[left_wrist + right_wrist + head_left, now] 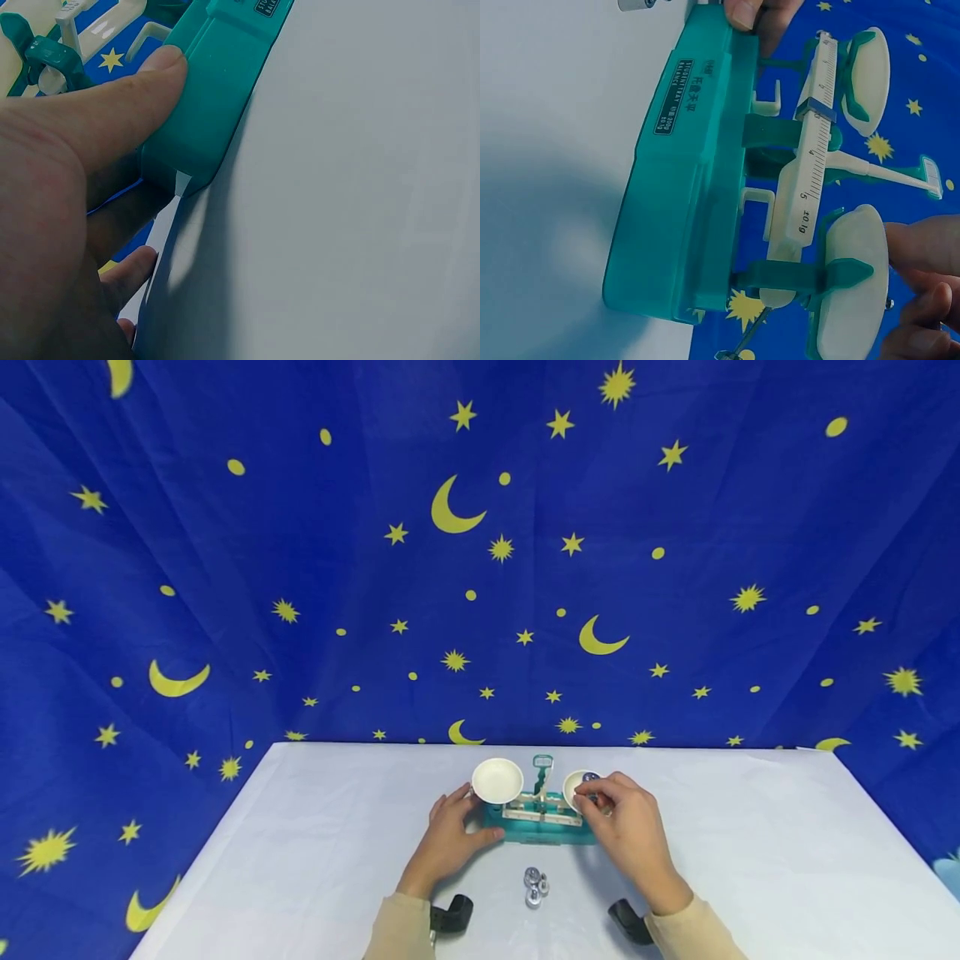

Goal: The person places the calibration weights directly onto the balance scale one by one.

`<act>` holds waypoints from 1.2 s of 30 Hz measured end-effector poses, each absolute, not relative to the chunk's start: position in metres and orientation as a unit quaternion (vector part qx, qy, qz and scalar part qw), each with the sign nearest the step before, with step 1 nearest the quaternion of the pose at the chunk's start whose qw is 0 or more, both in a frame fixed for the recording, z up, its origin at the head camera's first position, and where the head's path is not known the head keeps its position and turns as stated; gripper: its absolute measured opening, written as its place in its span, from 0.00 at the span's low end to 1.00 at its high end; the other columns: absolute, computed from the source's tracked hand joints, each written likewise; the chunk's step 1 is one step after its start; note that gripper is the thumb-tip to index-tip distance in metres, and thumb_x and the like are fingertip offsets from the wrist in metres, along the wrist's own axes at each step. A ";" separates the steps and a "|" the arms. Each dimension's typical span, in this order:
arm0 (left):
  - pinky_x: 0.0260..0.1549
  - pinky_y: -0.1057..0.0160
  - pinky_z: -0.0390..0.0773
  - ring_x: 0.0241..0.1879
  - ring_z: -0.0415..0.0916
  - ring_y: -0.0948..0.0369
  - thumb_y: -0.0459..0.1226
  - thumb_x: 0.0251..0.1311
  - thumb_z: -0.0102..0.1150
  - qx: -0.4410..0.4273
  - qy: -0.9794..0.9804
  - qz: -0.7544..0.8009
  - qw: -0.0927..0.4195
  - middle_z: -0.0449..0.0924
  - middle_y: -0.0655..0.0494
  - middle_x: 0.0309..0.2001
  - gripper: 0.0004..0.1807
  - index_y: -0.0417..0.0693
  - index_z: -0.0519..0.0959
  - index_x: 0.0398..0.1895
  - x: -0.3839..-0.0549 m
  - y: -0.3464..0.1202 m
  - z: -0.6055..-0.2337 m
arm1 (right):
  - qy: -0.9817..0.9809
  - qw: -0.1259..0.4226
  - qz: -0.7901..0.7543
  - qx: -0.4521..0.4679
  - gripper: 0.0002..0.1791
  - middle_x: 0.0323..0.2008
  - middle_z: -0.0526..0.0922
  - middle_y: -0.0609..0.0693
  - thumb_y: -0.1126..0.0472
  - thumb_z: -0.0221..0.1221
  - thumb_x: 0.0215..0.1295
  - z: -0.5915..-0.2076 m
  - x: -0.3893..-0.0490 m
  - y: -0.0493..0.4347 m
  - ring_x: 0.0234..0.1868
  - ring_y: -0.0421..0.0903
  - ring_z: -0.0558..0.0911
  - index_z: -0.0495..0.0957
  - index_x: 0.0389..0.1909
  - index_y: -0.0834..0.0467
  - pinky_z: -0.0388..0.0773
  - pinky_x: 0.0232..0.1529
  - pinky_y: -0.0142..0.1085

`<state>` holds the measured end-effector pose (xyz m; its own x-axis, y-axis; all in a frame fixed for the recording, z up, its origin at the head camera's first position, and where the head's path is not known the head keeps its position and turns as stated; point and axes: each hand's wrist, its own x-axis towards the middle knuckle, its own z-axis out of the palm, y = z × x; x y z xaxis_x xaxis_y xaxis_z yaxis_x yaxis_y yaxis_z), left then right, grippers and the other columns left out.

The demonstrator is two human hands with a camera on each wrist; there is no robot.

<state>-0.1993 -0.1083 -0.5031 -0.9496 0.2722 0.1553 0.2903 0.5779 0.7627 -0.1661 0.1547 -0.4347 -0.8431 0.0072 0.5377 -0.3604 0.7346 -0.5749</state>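
Observation:
A green tray balance with two white pans stands on the table. My left hand grips the left end of its base, thumb on the front face and fingers round the end. My right hand is over the right pan, thumb and index finger brought together at its rim and pinching a small metal weight, mostly hidden by the fingers. Another metal weight sits in that pan, and its knob shows above the rim in the right wrist view. The left pan holds nothing.
Several metal weights stand grouped on the white tabletop in front of the balance. A blue cloth with yellow stars and moons hangs behind the table. The balance's pointer and scale plate rise between the pans.

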 end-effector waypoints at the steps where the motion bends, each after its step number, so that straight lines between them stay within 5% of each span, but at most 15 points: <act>1: 0.72 0.33 0.42 0.73 0.57 0.42 0.50 0.55 0.72 -0.159 -0.889 -0.430 0.010 0.71 0.39 0.68 0.39 0.37 0.75 0.65 -0.199 -0.108 -0.504 | -0.894 0.261 0.351 0.097 0.07 0.21 0.69 0.38 0.68 0.74 0.51 -0.435 -0.166 0.154 0.22 0.36 0.67 0.88 0.30 0.55 0.65 0.22 0.30; 36: 0.72 0.33 0.42 0.73 0.57 0.42 0.50 0.55 0.72 -0.158 -0.888 -0.432 0.013 0.72 0.40 0.67 0.38 0.37 0.75 0.65 -0.197 -0.108 -0.500 | -0.896 0.276 0.338 0.082 0.07 0.21 0.70 0.40 0.67 0.74 0.52 -0.440 -0.169 0.153 0.21 0.37 0.65 0.88 0.31 0.56 0.63 0.21 0.30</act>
<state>-0.1973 -0.1079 -0.4997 -0.9498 0.2696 0.1588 0.2913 0.5764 0.7635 -0.1689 0.1530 -0.4405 -0.8347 0.0393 0.5493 -0.3331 0.7583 -0.5604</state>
